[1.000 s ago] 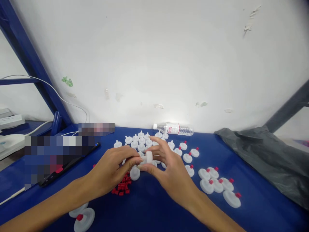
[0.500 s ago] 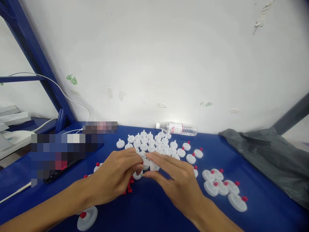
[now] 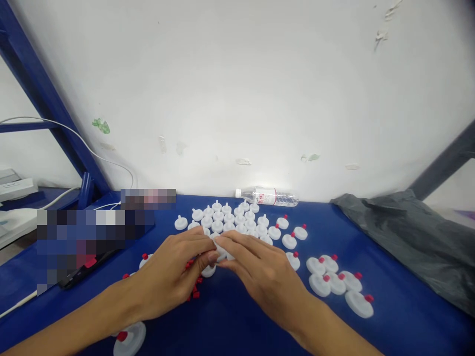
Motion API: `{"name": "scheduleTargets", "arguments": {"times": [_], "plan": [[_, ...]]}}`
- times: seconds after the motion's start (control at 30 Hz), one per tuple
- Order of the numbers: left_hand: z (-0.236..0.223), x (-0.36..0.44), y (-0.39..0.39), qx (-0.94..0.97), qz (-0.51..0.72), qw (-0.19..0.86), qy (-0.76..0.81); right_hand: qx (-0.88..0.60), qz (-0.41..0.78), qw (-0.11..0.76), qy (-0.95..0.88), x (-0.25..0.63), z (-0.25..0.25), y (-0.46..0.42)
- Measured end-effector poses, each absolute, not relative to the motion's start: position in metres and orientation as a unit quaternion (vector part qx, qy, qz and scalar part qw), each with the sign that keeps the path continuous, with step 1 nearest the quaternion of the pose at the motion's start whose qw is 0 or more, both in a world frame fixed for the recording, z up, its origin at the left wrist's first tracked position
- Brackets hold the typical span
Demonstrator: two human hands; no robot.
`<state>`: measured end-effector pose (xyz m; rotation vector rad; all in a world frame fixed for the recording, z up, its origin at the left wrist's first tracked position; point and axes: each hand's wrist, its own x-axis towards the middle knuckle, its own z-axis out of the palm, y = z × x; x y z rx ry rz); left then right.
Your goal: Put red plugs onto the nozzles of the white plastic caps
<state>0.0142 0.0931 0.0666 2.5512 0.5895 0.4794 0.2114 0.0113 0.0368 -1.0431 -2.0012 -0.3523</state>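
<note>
Both hands meet over the middle of the blue table. My right hand (image 3: pixel 265 267) is closed around a white round disc with a spout (image 3: pixel 222 253), mostly covered by the fingers. My left hand (image 3: pixel 181 269) pinches at the disc's left side; a red cap showed at its fingertips a moment ago and is now hidden. Behind the hands stand several white discs (image 3: pixel 229 217) with bare upright spouts. Loose red caps (image 3: pixel 196 294) lie partly under my left hand. To the right are several white discs with red caps on their spouts (image 3: pixel 337 283).
A clear plastic bottle (image 3: pixel 276 196) lies along the wall. Dark grey plastic sheeting (image 3: pixel 393 237) covers the table's right side. Another capped disc (image 3: pixel 129 340) lies at the front left. Blurred-out items and a white cable (image 3: pixel 22 301) are on the left.
My hands have come closer together, and the fingertips now meet at the disc. The red cap at my left fingertips has gone out of sight. The view has shifted slightly.
</note>
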Motion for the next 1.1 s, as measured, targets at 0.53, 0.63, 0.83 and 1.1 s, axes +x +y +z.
{"name": "scheduleTargets", "arguments": {"times": [0.53, 0.63, 0.83, 1.1], "plan": [[0.058, 0.013, 0.105, 0.966, 0.056, 0.055, 0.248, -0.773, -0.147, 0.272, -0.554, 0.373, 0.047, 0.040], [0.063, 0.013, 0.104, 0.957, 0.101, 0.104, 0.250, -0.783, -0.100, 0.253, -0.559, 0.386, 0.037, 0.043], [0.072, 0.017, 0.100, 0.901, 0.229, 0.247, 0.273, -0.756, -0.094, 0.285, -0.582, 0.363, 0.063, 0.035], [0.072, 0.018, 0.101, 0.872, 0.260, 0.310, 0.275, -0.483, -0.130, 0.279, -0.820, 0.255, 0.059, 0.016]]}}
